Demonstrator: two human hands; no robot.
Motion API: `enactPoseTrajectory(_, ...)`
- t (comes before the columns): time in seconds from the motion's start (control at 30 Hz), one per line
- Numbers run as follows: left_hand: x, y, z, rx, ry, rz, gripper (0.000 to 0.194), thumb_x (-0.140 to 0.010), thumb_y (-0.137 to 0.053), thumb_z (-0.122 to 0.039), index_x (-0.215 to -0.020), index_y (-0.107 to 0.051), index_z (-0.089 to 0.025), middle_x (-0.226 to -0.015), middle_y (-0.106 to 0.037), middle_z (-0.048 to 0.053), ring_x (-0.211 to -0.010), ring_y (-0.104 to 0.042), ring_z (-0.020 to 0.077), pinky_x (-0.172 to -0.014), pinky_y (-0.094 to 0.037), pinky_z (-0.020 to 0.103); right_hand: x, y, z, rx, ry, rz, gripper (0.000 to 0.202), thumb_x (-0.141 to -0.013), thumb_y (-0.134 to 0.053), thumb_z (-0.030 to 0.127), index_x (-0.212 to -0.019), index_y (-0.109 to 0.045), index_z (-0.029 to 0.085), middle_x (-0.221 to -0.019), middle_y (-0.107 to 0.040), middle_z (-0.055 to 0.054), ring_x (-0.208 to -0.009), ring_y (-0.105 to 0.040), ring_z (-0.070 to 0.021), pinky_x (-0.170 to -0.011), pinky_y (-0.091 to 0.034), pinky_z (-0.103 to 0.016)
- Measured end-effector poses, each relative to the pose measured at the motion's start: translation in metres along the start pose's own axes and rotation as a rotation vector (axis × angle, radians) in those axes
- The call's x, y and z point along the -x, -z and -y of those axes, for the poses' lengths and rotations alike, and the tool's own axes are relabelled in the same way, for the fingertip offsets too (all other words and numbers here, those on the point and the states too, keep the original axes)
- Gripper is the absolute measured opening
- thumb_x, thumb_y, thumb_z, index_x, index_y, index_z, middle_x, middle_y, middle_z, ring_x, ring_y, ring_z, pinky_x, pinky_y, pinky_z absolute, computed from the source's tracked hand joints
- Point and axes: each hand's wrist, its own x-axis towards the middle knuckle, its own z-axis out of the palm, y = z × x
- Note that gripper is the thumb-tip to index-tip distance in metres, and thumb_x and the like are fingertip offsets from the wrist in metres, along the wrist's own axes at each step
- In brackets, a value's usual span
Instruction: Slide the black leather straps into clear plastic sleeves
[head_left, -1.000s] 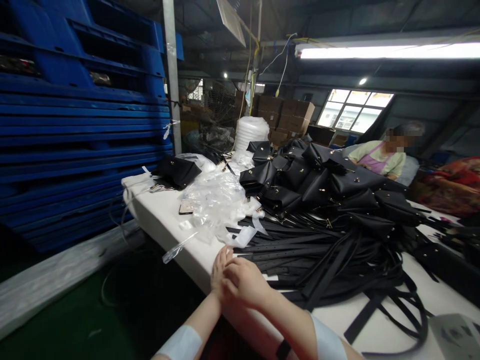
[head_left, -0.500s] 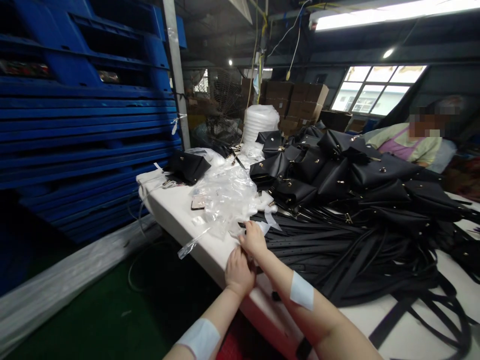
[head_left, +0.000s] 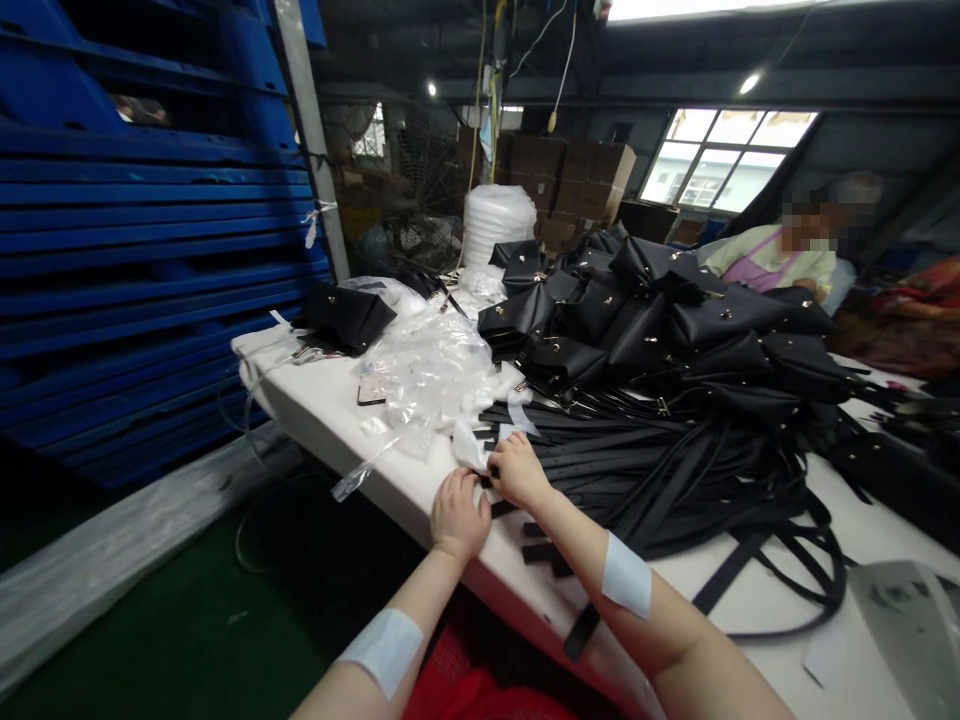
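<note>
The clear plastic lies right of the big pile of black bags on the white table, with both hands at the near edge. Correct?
No: in the head view, the clear plastic lies left of the big pile of black bags on the white table. The left hand and right hand are at the near edge.

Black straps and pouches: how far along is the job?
Likely done: black pouches with metal fittings, heaped on the table; can't confirm they're finished. In hand: left hand and right hand close together at dark strap ends by the table edge, grip unclear. Probably left: the many loose straps in front of the heap.
</note>
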Motion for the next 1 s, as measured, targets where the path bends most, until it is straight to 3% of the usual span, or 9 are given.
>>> enactPoseTrajectory(0.17,0.004,0.001,-0.009,-0.043,0.099,-0.043,0.073,-0.083,-0.055,-0.029,-0.145,-0.026,-0.003,-0.151,-0.027,0.027,-0.132,-0.042,0.0363,-0.104,-0.042,0.048,0.03,0.017,0.009,-0.086,0.134,0.018,0.006,-0.073,-0.069,0.022,-0.076,-0.074,0.023,-0.1,-0.064,-0.004,-0.103,-0.052,-0.0206,-0.111,-0.019,-0.039)
enactPoseTrajectory(0.27,-0.003,0.008,-0.013,-0.083,0.074,0.0,0.072,-0.083,-0.058,-0.027,-0.147,-0.028,-0.012,-0.156,-0.015,0.023,-0.138,-0.032,0.0377,-0.106,-0.039,0.048,0.056,0.022,0.018,-0.154,0.207,-0.025,0.005,-0.076,-0.067,0.02,-0.077,-0.072,0.02,-0.109,-0.064,-0.006,-0.109,-0.051,-0.0215,-0.108,-0.025,-0.04)
enactPoseTrajectory(0.43,-0.036,0.027,-0.016,-0.075,-0.098,0.113,0.041,-0.077,-0.061,-0.013,-0.117,-0.064,-0.019,-0.152,-0.034,0.014,-0.142,-0.025,0.0315,-0.117,-0.018,0.047,0.111,0.029,0.032,-0.283,0.193,-0.092,0.01,-0.076,-0.067,0.019,-0.085,-0.07,0.019,-0.114,-0.063,-0.006,-0.113,-0.051,-0.0217,-0.103,-0.036,-0.036)
enactPoseTrajectory(0.53,-0.057,0.033,-0.024,-0.035,-0.172,0.204,0.017,-0.074,-0.06,-0.011,-0.086,-0.07,-0.017,-0.133,-0.056,0.014,-0.133,-0.04,0.0299,-0.118,-0.012,0.047,0.142,0.038,0.039,-0.367,0.178,-0.069,0.009,-0.077,-0.067,0.018,-0.085,-0.071,0.02,-0.117,-0.062,-0.007,-0.114,-0.052,-0.0221,-0.103,-0.038,-0.036)
enactPoseTrajectory(0.6,-0.067,0.034,-0.036,0.008,-0.183,0.271,0.009,-0.075,-0.059,-0.017,-0.069,-0.066,-0.018,-0.104,-0.069,0.013,-0.115,-0.054,0.0306,-0.112,-0.021,0.051,0.161,0.045,0.042,-0.45,0.138,-0.077,0.008,-0.078,-0.066,0.018,-0.084,-0.071,0.02,-0.118,-0.062,-0.007,-0.114,-0.053,-0.0211,-0.101,-0.04,-0.034)
enactPoseTrajectory(0.67,-0.074,0.035,-0.053,0.077,-0.197,0.341,0.022,-0.078,-0.056,-0.028,-0.059,-0.059,-0.019,-0.074,-0.067,0.007,-0.09,-0.061,0.0267,-0.1,-0.036,0.046,0.176,0.048,0.039,-0.556,0.072,-0.124,0.006,-0.08,-0.066,0.021,-0.083,-0.071,0.021,-0.118,-0.063,-0.007,-0.113,-0.054,-0.0202,-0.1,-0.041,-0.033)
enactPoseTrajectory(0.73,-0.077,0.036,-0.073,0.172,-0.219,0.386,0.031,-0.082,-0.05,-0.038,-0.057,-0.055,-0.02,-0.061,-0.06,0.002,-0.074,-0.059,0.0216,-0.083,-0.044,0.036,0.186,0.046,0.031,-0.682,-0.021,-0.212,0.007,-0.081,-0.066,0.025,-0.081,-0.071,0.021,-0.114,-0.065,-0.006,-0.108,-0.057,-0.0198,-0.098,-0.042,-0.033)
enactPoseTrajectory(0.87,-0.068,0.036,-0.117,0.388,-0.241,0.393,0.037,-0.086,-0.038,-0.049,-0.069,-0.053,-0.02,-0.065,-0.055,-0.001,-0.065,-0.053,0.0163,-0.064,-0.041,0.026,0.191,0.031,0.003,-1.038,-0.367,-0.351,0.029,-0.087,-0.057,0.044,-0.082,-0.07,0.019,-0.09,-0.07,-0.006,-0.088,-0.062,-0.0195,-0.085,-0.045,-0.033)
enactPoseTrajectory(1.0,-0.043,0.032,-0.154,0.525,-0.297,0.439,0.038,-0.088,-0.035,-0.051,-0.07,-0.048,-0.02,-0.064,-0.051,-0.003,-0.062,-0.049,0.0137,-0.059,-0.041,0.023,0.182,0.029,-0.029,-1.666,-0.696,-0.44,0.047,-0.089,-0.049,0.058,-0.091,-0.068,0.016,-0.093,-0.07,-0.006,-0.091,-0.062,-0.0176,-0.086,-0.044,-0.03)
